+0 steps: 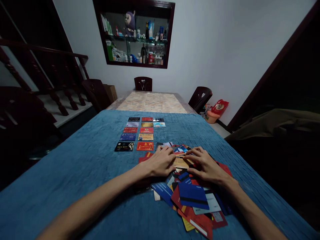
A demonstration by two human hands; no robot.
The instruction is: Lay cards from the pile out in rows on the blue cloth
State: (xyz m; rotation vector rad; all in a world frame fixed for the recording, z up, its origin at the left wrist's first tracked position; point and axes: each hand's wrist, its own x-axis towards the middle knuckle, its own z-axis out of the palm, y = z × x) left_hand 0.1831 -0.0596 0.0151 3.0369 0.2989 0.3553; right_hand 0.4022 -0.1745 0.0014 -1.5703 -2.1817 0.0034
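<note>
A gold card (pixel 180 162) lies between my two hands, over a loose pile of cards. My left hand (pixel 161 162) is closed on its left end, fingertips on top and thumb at the near side. At the card's right end is my right hand (pixel 204 165), its bent fingers and thumb closed on that edge. Below my hands the pile spreads toward me, with a blue card (pixel 193 195) that has a dark stripe, a pale card (pixel 210 204) and a red card (pixel 200 222). Fingers hide part of the gold card and the pile's middle.
Beyond the pile, cards lie in three columns on the blue cloth (pixel 82 160), among them a black card (pixel 124 146), a red card (pixel 145 146) and a light-blue card (pixel 159 124). Chairs (pixel 143 84) stand around the table. A shelf niche (pixel 137 39) is in the wall.
</note>
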